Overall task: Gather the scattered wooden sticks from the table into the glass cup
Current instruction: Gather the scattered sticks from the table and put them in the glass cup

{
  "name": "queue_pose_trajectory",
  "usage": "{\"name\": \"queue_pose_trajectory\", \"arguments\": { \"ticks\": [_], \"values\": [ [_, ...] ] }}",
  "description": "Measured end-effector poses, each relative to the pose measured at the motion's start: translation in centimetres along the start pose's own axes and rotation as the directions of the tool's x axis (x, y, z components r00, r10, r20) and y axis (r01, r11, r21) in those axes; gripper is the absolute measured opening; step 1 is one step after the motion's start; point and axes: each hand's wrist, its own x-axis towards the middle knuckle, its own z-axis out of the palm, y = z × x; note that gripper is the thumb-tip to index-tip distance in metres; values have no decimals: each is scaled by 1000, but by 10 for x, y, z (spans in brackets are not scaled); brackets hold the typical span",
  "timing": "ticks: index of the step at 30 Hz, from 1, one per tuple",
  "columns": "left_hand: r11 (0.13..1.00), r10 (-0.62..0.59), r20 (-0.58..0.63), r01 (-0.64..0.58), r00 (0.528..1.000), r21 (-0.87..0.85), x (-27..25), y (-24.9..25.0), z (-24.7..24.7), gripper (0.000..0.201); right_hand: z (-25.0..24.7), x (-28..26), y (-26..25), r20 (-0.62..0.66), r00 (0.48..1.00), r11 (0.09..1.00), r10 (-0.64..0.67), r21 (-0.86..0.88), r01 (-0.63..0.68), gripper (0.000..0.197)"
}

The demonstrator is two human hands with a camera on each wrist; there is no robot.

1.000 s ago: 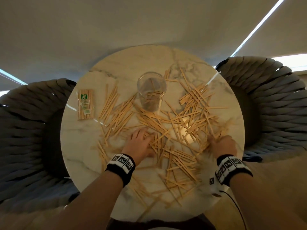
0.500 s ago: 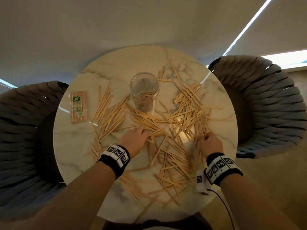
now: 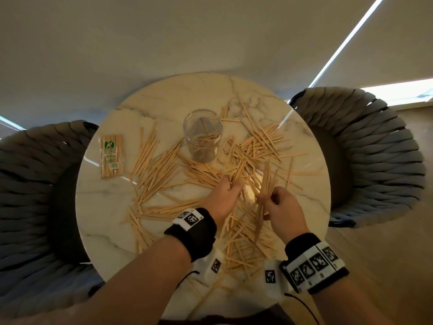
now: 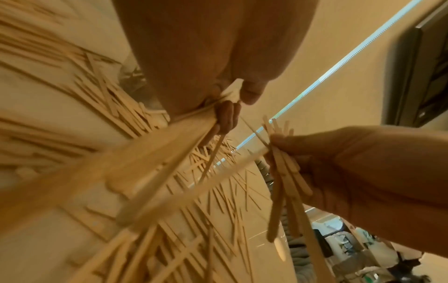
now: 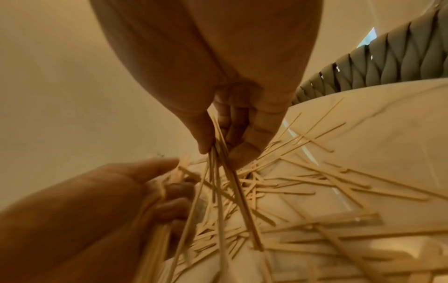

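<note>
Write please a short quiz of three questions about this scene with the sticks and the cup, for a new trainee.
1. True or false: the glass cup already holds a few wooden sticks.
2. What does the right hand hold? A) the glass cup B) a bunch of sticks C) nothing
3. Which object lies on the marble table on the far left, apart from the loose sticks?

Key
1. True; some sticks lie inside the cup.
2. B; the left hand also grips its own bunch.
3. A sealed packet of sticks.
</note>
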Motion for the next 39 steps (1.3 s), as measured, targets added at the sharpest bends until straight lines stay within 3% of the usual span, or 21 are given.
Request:
{"name": "queue_pose_trajectory", "arguments": {
  "ticks": [2, 3, 8, 10, 13, 15, 17, 20, 22, 24, 26, 29, 32, 34, 36, 39],
  "values": [
    [1000, 11, 10, -11, 1000, -27, -3, 4, 8, 87, 5, -11, -9, 48, 999, 996, -24, 92, 20, 14],
    [998, 30, 20, -29, 999, -50, -5, 7, 12, 85, 9, -15, -13, 78, 996, 991, -32, 133, 22, 12],
    [964, 7, 49, 6, 999, -264, -9, 5, 24, 40, 29, -19, -18, 102, 993, 994, -62, 100, 52, 23],
    [986, 28, 5, -27, 1000, -162, -11, 3, 18, 26, 28, -21, -19, 193, 977, 994, -87, 87, 71, 19],
    [996, 81, -45, -79, 996, 42, -6, -11, 2, 30, 17, -24, -22, 336, 938, 991, -88, 128, 48, 20],
    [997, 77, -69, -78, 995, -4, -1, -24, -7, 32, 6, -19, -25, 280, 957, 993, -77, 112, 47, 16],
    [987, 68, -37, -73, 997, -140, -1, -32, -12, 22, 0, -4, -28, 125, 991, 998, -51, 50, 45, 19],
    [968, 49, 61, -32, 997, -248, -7, -34, -16, 20, 7, 19, -32, 58, 993, 994, 101, -36, -99, 55],
    [965, 49, 141, -10, 989, -264, -13, -31, -14, 22, 16, 32, -34, 95, 981, 972, 168, 151, -181, 57],
    [964, 51, 213, 8, 976, -266, -17, -27, -12, 23, 22, 34, -42, 86, 991, 959, 101, 256, -120, 36],
    [972, 60, 261, 3, 964, -235, -18, -22, -9, 16, 27, 34, -47, 122, 993, 992, -6, 127, -10, 23],
    [971, 54, 323, 25, 945, -236, -18, -16, -9, 8, 35, 25, -52, 256, 966, 994, -26, 110, -3, 30],
    [989, 13, 377, 44, 926, -141, -19, -15, -11, 16, 26, 29, -50, 56, 998, 974, -30, 225, 17, 38],
    [1000, 11, 407, -9, 913, -5, -21, -15, -13, 23, 14, 31, -59, 14, 996, 971, -93, 222, 88, 39],
    [997, 20, 425, -51, 905, 63, -23, -13, -13, 26, 13, 32, -61, 157, 979, 980, -127, 175, 99, 33],
    [999, 38, 393, -31, 919, -25, -22, -12, -10, 14, 17, 24, -59, 341, 930, 985, -139, -50, 166, 37]
  ]
}}
